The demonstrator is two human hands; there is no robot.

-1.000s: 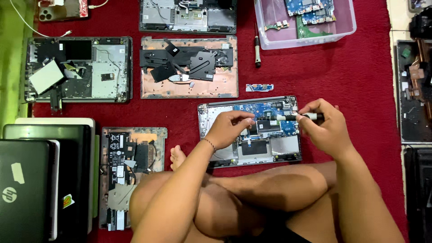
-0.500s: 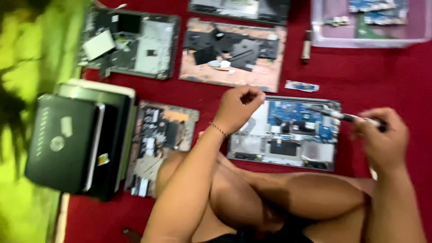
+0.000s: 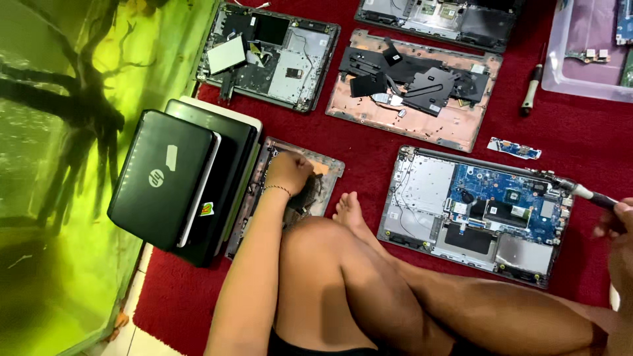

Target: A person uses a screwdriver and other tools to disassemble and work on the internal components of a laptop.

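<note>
**Open silver laptop base with its blue circuit board (image 3: 475, 211): drive the corner square and steady**

The base lies flat on the red carpet (image 3: 369, 151) just in front of your crossed legs, with your bare foot (image 3: 349, 212) touching its left edge. Your right hand (image 3: 620, 234), half out of view at the frame's edge, has its fingers wrapped around the slim screwdriver with a white collar and dark handle (image 3: 589, 195). The tip of the screwdriver meets the base at its far right corner.

Your left hand (image 3: 289, 173) is well away from the base. It rests on the small dark opened chassis with a fan (image 3: 316, 191), beside the stack of closed black laptops (image 3: 178, 178). Its fingers are curled shut, and I cannot tell whether they enclose anything.

As I judge it, the shaft lies very low and slanted, so the tip could slip out of the screw head and scratch the board. Raise the handle so that it stands more upright over the corner, and press down before turning. Nothing is holding the base, so a free hand on its rim would stop it turning on the carpet. Put loose screws somewhere definite, such as the clear plastic tub (image 3: 560, 72) at the far right, because the carpet pile would hide them
</note>
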